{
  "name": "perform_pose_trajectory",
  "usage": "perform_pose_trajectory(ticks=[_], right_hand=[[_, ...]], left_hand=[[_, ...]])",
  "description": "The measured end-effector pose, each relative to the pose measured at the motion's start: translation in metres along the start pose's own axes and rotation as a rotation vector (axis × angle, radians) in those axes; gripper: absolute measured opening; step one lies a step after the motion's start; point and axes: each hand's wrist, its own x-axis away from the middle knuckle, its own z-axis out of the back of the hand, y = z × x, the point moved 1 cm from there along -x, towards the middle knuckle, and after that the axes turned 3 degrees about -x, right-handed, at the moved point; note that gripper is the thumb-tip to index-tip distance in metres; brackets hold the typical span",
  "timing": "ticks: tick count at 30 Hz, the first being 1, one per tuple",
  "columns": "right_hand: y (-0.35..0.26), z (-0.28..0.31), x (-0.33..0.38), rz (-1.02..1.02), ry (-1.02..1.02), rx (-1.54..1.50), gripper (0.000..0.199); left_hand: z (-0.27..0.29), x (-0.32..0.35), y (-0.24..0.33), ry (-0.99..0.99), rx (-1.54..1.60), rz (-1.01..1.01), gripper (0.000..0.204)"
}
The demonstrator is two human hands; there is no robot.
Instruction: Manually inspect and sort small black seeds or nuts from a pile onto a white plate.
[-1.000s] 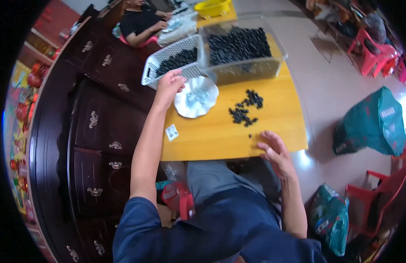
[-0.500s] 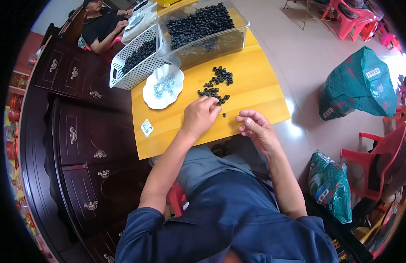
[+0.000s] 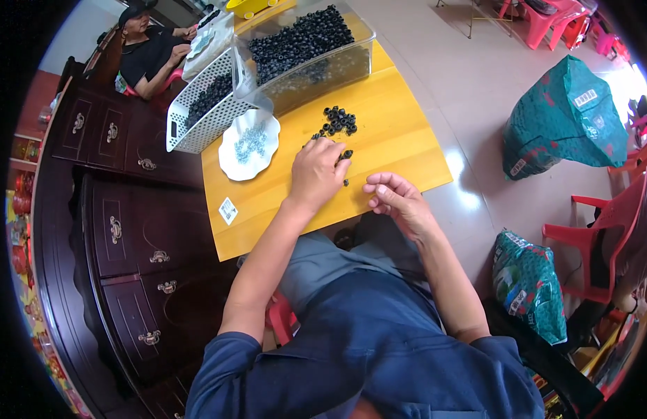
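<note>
My left hand (image 3: 316, 173) reaches palm down over the yellow wooden tabletop (image 3: 386, 136), covering part of a small group of black ring-shaped parts. Its thumb and forefinger stand apart around a black part (image 3: 348, 154); no firm grip shows. A single black part (image 3: 346, 183) lies just below that thumb. To the right, my right hand (image 3: 399, 202) hovers by the table's near edge, thumb and fingers curled together; whatever they hold is too small to make out. Beyond my left hand sits a heap of black parts (image 3: 341, 121).
A white scalloped dish (image 3: 229, 164) holds small clear-bluish pieces. Behind it stand a white perforated basket (image 3: 190, 142) and a clear plastic bin (image 3: 316, 87), both with black parts. A dark cabinet (image 3: 138, 230) flanks the left; a green bag (image 3: 561, 133) stands right. Another person (image 3: 152, 59) sits far left.
My left hand has moved slightly farther over the nearer black parts, and its thumb and forefinger have spread. My right hand keeps its curled pose. The whole view has shifted a little.
</note>
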Motion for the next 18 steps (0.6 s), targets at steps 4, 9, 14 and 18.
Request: perform_pose_trajectory(ticks=[4, 9, 14, 18], right_hand=[[-0.002, 0.001, 0.001, 0.032, -0.030, 0.009, 0.027], [-0.001, 0.001, 0.005, 0.014, -0.002, -0.019, 0.028], [0.001, 0.003, 0.005, 0.027, -0.013, -0.010, 0.028], [0.000, 0.001, 0.004, 0.001, -0.049, -0.057, 0.027]], left_hand=[[-0.012, -0.008, 0.004, -0.006, -0.073, -0.104, 0.017], [-0.020, -0.013, 0.005, -0.142, -0.253, -0.179, 0.010], [-0.006, -0.017, 0.023, -0.101, -0.026, -0.117, 0.007], [0.013, -0.005, 0.048, -0.034, 0.361, -0.015, 0.008]])
